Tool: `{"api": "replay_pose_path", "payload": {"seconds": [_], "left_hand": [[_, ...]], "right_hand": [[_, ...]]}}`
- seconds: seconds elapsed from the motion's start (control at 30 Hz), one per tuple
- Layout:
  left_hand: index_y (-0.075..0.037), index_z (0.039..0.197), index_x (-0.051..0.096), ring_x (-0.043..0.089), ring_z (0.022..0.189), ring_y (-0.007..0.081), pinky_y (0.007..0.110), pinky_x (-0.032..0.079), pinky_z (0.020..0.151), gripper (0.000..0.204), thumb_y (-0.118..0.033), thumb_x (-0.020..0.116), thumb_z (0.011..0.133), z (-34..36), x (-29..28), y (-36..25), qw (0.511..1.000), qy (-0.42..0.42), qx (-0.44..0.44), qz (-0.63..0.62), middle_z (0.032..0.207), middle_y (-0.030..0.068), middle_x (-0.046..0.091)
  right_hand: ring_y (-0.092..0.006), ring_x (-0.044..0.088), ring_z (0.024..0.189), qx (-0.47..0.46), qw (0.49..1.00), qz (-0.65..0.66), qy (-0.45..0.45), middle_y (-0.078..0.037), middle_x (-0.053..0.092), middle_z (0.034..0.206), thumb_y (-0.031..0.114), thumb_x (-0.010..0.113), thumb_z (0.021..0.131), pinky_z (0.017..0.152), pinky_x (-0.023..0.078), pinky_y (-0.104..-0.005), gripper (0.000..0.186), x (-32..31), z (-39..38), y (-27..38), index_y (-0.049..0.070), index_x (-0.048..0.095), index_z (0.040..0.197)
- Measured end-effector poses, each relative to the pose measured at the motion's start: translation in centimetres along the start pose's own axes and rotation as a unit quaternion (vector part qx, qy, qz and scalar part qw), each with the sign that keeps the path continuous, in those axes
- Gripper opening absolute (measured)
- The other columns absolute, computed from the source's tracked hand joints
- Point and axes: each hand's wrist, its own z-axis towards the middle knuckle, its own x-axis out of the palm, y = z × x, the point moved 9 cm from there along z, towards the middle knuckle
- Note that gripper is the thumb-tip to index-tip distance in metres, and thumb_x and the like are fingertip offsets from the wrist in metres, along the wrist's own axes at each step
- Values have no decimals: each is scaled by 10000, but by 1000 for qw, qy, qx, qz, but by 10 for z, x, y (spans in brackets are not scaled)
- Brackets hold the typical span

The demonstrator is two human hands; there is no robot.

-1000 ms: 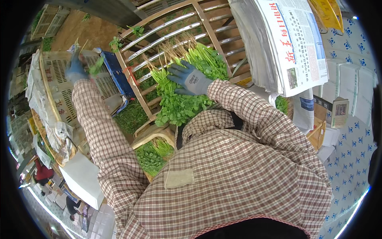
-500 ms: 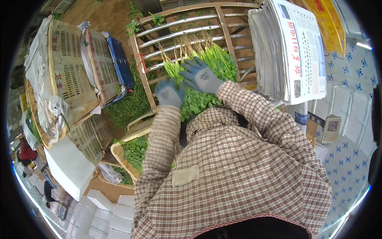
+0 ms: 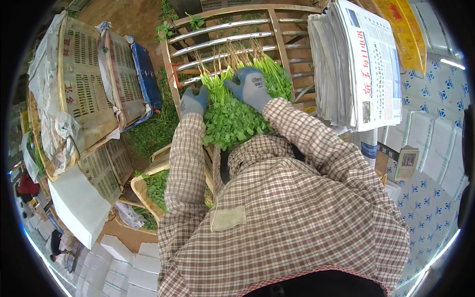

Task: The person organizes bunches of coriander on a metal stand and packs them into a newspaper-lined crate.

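Note:
A heap of leafy greens (image 3: 232, 121) with pale green stems and thin roots lies on a slatted metal rack (image 3: 277, 34), roots pointing away from me. My right hand (image 3: 252, 89), in a blue and grey glove, bends its fingers down over the stems near the middle of the heap, its thumb out to the left. The fingertips are hidden among the stems. My left hand (image 3: 193, 102), gloved the same way, is at the heap's left edge with thumb and fingers apart, nothing held between them.
A tall stack of newspapers (image 3: 354, 64) stands right of the greens. Plastic crates (image 3: 86, 74) are piled at the left, beside a white foam box (image 3: 79, 205). A crate of greens (image 3: 143, 190) sits by my left arm. Yellow crates (image 3: 403, 29) are at the far right.
My left hand has moved left and slightly up, from over the leaves to the heap's edge. My right hand has bent its outstretched fingers down over the stems.

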Motion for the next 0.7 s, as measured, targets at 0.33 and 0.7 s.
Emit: {"api": "replay_pose_path", "payload": {"seconds": [0.33, 0.7], "left_hand": [[83, 1387, 508, 601, 1204, 350, 426, 503, 978, 854, -320, 893, 740, 33, 56, -30, 995, 48, 1, -84, 1347, 279, 579], [47, 1360, 562, 633, 1157, 334, 409, 518, 947, 804, -552, 720, 849, 12, 11, -17, 997, 33, 68, 26, 1317, 241, 620]], "right_hand": [[-399, 383, 1388, -224, 942, 31, -249, -201, 431, 1476, 175, 610, 910, 1173, 278, -517, 498, 19, -16, -25, 79, 503, 1387], [-400, 527, 1242, 124, 949, 76, -280, -260, 532, 1349, 485, 714, 826, 1044, 456, -470, 702, -96, -48, -96, -14, 583, 1301]]}}
